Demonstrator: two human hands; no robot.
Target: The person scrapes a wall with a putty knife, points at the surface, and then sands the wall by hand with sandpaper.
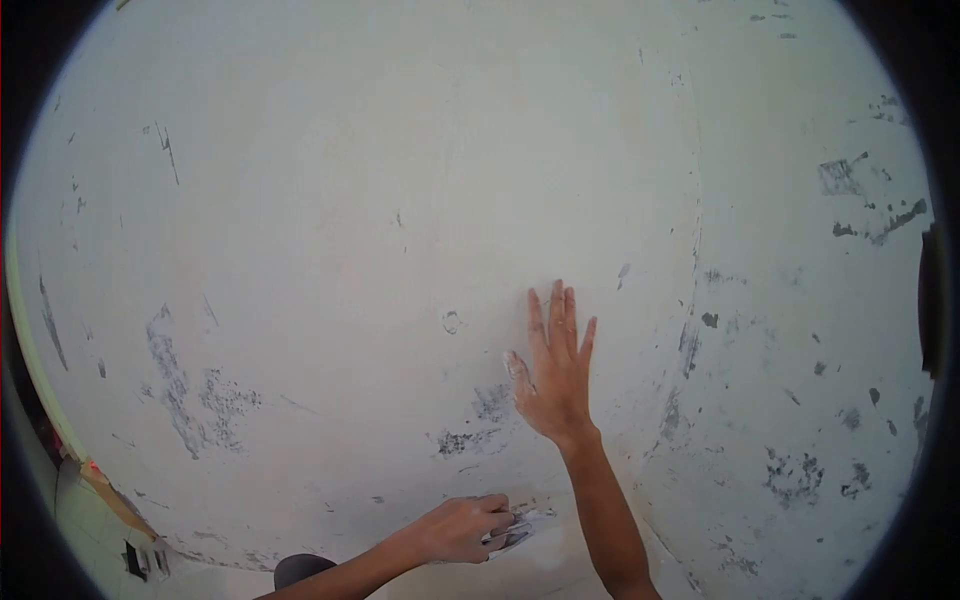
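My right hand (558, 375) lies against the pale wall (330, 200) with its fingers spread, and nothing is in it. White smears mark its thumb. Lower and to the left, my left hand (465, 528) is closed around a flat tool with white paste on it (518, 530), which looks like a scraper and is partly hidden by the fingers. Dark grey patches (465, 440) show on the wall between the two hands. A small round mark (451, 321) sits to the left of my right hand.
Grey patches (175, 385) mark the wall at the left, and more (795, 478) are at the right, past a vertical seam. A dark rounded object (302, 569) is at the bottom. Small dark items (140, 560) lie at the lower left, near a brownish edge strip (118, 500).
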